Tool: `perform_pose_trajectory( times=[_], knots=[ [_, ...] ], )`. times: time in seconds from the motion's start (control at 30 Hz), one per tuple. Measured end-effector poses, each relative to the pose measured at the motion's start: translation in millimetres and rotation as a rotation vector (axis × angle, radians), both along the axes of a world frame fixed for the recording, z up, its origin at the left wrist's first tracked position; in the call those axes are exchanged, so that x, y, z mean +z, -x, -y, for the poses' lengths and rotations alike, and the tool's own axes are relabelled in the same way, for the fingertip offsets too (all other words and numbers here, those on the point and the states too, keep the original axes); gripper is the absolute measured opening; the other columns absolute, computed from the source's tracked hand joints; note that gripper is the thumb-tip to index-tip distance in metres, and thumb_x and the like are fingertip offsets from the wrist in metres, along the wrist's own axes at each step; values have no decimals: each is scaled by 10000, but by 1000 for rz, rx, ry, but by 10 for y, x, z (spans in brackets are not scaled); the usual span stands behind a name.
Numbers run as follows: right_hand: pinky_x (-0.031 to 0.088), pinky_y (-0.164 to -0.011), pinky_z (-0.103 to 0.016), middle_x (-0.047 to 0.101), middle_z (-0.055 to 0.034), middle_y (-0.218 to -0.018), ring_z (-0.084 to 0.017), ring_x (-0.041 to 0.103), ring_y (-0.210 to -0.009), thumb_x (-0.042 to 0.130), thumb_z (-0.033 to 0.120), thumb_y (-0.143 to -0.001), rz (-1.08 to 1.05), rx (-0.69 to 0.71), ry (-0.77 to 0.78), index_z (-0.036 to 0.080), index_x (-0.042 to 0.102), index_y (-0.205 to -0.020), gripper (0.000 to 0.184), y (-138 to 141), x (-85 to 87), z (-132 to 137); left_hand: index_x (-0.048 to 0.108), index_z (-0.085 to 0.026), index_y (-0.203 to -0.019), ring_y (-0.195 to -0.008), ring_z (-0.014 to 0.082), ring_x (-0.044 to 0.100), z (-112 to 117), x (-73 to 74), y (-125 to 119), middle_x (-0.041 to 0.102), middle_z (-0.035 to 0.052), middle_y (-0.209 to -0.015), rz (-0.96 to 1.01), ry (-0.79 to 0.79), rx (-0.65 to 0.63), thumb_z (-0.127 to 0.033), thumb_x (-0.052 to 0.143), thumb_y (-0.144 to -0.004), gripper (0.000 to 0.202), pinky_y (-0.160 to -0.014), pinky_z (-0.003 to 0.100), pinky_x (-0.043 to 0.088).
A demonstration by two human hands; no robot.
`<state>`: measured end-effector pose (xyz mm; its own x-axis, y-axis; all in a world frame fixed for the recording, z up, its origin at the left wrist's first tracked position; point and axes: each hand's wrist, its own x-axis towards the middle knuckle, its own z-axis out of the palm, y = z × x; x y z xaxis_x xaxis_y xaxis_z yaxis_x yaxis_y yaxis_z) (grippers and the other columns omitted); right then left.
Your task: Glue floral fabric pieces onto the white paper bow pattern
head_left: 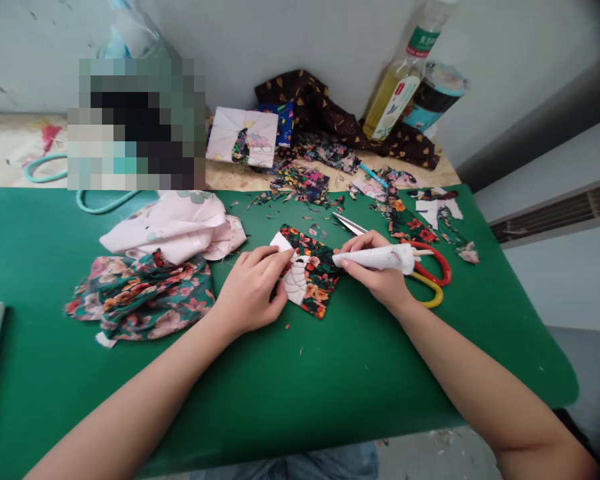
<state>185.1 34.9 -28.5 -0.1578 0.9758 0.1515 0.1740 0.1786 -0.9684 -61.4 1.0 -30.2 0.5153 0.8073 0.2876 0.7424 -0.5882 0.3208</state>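
Note:
A small patchwork square point(319, 293) of floral cloth around a white lined shape lies on the green table mat. Across its left edge rests my left hand point(255, 283), with bent fingers and thumb holding it down. My right hand point(383, 273) is closed around a white cone-shaped bag point(375, 259), its tip pointing left at the square's right side. Thin sticks poke out of the cone's wide end. Scissors point(353, 225) with red and yellow handles lie partly beneath my right hand, blades pointing away to the left.
Crumpled pink cloth point(175, 230) and green floral cloth point(145, 293) lie at left. Cloth scraps point(300, 181) litter the back, near a pale square panel point(247, 137). A bottle of yellow liquid point(400, 87) and a tub point(435, 97) stand behind on dark printed fabric point(325, 113).

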Motion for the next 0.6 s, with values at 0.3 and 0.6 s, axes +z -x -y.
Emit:
perform_pose_trajectory(
  times=[0.3, 0.6],
  knots=[
    [552, -745, -361, 647, -7, -837, -181, 663, -770, 778, 327, -740, -16, 47, 43, 239, 486, -891, 341, -35, -81, -29, 511, -68, -1309, -1129, 323, 542, 96, 12, -124, 682, 151, -1161, -60, -31, -60, -167, 474, -865, 457, -845, 450, 483],
    [546, -694, -340, 657, -1, -796, -178, 665, -728, 803, 349, -704, -8, 65, 73, 239, 471, -884, 394, -29, -47, -26, 507, -105, -1331, -1147, 316, 531, 111, -7, -122, 680, 144, -1147, -28, -13, -53, -155, 471, -869, 466, -920, 468, 467]
  ],
)
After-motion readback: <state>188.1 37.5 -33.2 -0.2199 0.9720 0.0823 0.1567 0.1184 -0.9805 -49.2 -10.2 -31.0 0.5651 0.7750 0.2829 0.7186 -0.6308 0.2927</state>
